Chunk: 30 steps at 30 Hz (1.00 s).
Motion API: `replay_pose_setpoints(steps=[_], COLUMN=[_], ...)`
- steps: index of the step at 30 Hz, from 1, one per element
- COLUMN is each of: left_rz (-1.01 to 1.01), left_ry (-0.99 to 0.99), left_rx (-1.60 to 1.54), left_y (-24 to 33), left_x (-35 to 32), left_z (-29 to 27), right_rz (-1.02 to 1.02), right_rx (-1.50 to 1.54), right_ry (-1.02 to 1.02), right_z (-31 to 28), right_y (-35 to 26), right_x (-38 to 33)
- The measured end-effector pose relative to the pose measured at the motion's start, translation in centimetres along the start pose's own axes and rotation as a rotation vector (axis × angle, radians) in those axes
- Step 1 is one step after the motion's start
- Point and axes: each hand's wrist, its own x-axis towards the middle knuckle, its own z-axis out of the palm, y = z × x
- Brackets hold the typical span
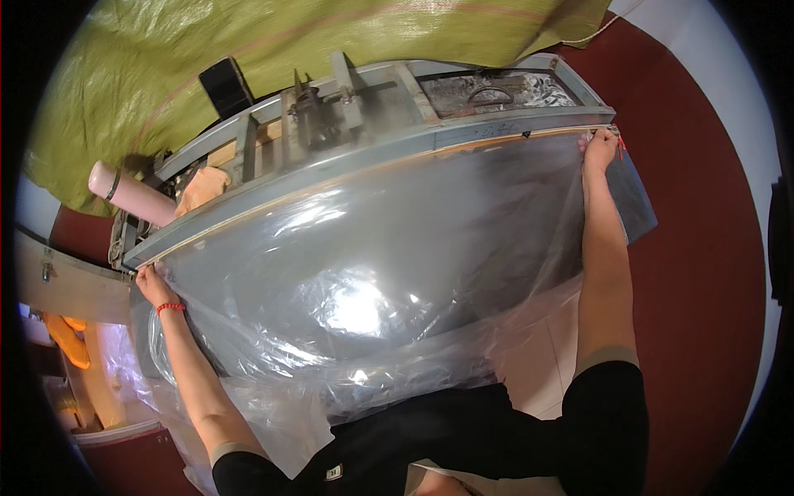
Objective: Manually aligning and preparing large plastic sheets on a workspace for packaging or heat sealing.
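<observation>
A wide sheet of clear plastic film is stretched between my two hands, its far edge along a long grey metal bar with a thin orange-brown strip. At the bar's left end, my left hand pinches a corner of the film, a red beaded bracelet on its wrist. The other corner is gripped by my right hand at the bar's right end, with a bit of red beside the fingers. Shiny folds of the film hang down toward my body and over my left forearm.
Behind the bar, a metal frame holds a clamp-like mechanism and a tray with crumpled foil-like material. A pink bottle, an orange cloth and a black phone lie at the left. Yellow-green woven sheeting covers the back. An open cabinet stands lower left.
</observation>
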Motion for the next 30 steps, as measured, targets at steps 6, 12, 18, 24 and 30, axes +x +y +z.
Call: replay_pose_setpoints(steps=[6, 12, 18, 24, 30], left_rz=[-0.044, 0.038, 0.063, 0.037, 0.214], left_ry=[-0.089, -0.415, -0.558, -0.544, -0.768], left_rx=[-0.068, 0.152, -0.039, -0.024, 0.271], left_y=[1.9, 10.8, 18.8, 22.6, 26.3], left_x=[-1.8, -8.3, -16.0, -19.9, -21.2], left_z=[0.3, -0.5, -0.7, -5.0, -7.5], right_rz=[0.143, -0.237, -0.954, -0.827, -0.595], right_rx=[-0.044, -0.377, -0.623, -0.021, 0.19], right_ry=[-0.235, -0.177, 0.169, -1.16, -1.76], right_z=[-0.9, -7.4, -7.0, 8.2, 12.4], right_y=[-1.3, -5.9, -12.2, -23.5, -20.9], right_x=[-0.5, -1.3, -5.8, -37.6, -48.3])
